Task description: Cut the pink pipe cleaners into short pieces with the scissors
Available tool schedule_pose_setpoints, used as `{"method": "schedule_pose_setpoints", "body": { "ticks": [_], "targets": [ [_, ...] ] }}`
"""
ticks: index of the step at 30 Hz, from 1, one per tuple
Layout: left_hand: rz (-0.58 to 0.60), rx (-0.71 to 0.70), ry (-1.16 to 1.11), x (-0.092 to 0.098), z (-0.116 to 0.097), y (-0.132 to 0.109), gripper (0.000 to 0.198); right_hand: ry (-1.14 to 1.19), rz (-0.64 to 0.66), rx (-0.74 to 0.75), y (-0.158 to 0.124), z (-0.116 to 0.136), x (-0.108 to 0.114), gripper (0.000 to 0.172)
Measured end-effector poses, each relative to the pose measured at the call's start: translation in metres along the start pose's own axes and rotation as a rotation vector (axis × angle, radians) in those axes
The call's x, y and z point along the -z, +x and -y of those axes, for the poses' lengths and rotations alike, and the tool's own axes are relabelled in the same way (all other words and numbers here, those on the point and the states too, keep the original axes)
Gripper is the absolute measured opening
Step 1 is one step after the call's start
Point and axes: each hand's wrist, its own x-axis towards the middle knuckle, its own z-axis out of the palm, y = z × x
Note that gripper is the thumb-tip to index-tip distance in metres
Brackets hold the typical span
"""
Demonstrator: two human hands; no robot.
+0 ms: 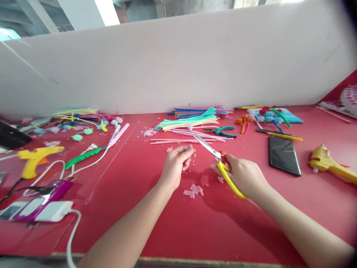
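My right hand [247,174] grips a pair of scissors [232,185] with yellow handles. Their silver blades point up and to the left, close to my left hand [176,163]. Between its thumb and forefinger, that hand pinches a small pink piece [191,146], mostly covered by the fingertips. On the red table below lies a small heap of short pink cut pieces [193,191], with other scraps scattered near it. Beyond the hands, pink pipe cleaners [178,141] lie beside a bundle of mint-green ones [192,120] and teal-handled pliers [220,130].
A black phone [284,155] and a yellow glue gun [330,162] lie to the right. On the left are another yellow glue gun [36,158], a green-handled tool [85,157], a purple and white power strip [41,203] and cords. A white partition [178,67] stands behind the table.
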Motion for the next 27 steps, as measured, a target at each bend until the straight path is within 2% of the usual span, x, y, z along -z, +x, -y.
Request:
{"method": "schedule_pose_setpoints", "body": {
  "ticks": [3,7,9,11,13,17,23,27],
  "targets": [
    [0.117,0.062,0.104,-0.006,0.001,-0.004,0.020,0.226,0.024,0.004,0.001,0.002,0.001,0.038],
    [0.315,0.124,0.247,-0.014,0.003,-0.011,0.023,0.731,0.134,0.012,-0.003,0.010,0.005,0.027],
    [0.380,0.142,0.274,-0.017,0.004,-0.013,0.023,0.862,0.163,-0.009,-0.005,0.013,0.007,0.023],
    [0.416,0.146,0.296,-0.018,0.004,-0.015,0.022,0.894,0.177,-0.027,-0.006,0.015,0.008,0.020],
    [0.397,0.101,0.340,-0.018,0.004,-0.016,0.020,0.885,0.179,-0.034,-0.007,0.015,0.008,0.017],
    [0.287,-0.047,0.469,-0.018,0.006,-0.017,0.014,0.830,0.171,-0.031,-0.006,0.014,0.006,0.015],
    [0.240,-0.049,0.480,-0.017,0.009,-0.015,0.011,0.703,0.125,0.005,-0.005,0.013,0.001,0.021],
    [0.103,-0.024,0.324,-0.012,0.005,-0.008,0.013,0.547,0.068,0.008,-0.002,0.008,0.000,0.026]
  ]
}}
